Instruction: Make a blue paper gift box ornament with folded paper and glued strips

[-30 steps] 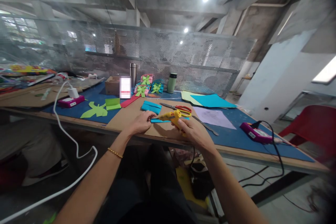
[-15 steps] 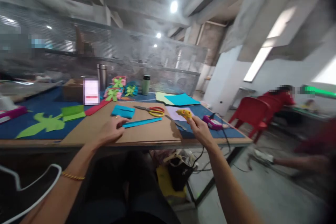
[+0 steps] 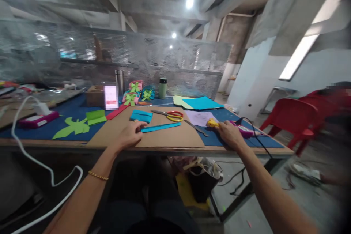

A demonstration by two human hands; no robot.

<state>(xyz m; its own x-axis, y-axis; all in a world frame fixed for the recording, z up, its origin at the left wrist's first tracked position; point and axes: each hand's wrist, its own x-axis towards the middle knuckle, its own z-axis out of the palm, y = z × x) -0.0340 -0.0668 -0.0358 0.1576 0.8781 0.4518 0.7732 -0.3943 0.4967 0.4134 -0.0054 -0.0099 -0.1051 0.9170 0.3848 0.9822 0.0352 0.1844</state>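
Note:
My left hand (image 3: 131,135) is closed at the near end of a narrow blue strip (image 3: 162,127), which lies across the brown cardboard sheet (image 3: 170,140). Just beyond those fingers is a folded blue piece (image 3: 141,116), flat on the cardboard. At the right my right hand (image 3: 231,134) grips a yellow hot glue gun (image 3: 212,123), held low over the blue table mat near a pale purple sheet (image 3: 199,117). Its handle is hidden in my palm. Between the hands lie scissors (image 3: 174,116) with red and yellow handles and a thin metal tool (image 3: 196,128).
Green leaf-shaped cutouts (image 3: 72,127) and a purple power strip (image 3: 41,120) lie left. Behind stand a lit phone (image 3: 110,97), a steel flask (image 3: 120,80), a green bottle (image 3: 162,88) and bow-topped pieces (image 3: 131,98). A black cable (image 3: 259,137) and red chair (image 3: 285,117) are right.
My right hand has lowered the glue gun toward the table at the right. My left hand stays at the strip's end. The whole view has shifted, with things appearing further right.

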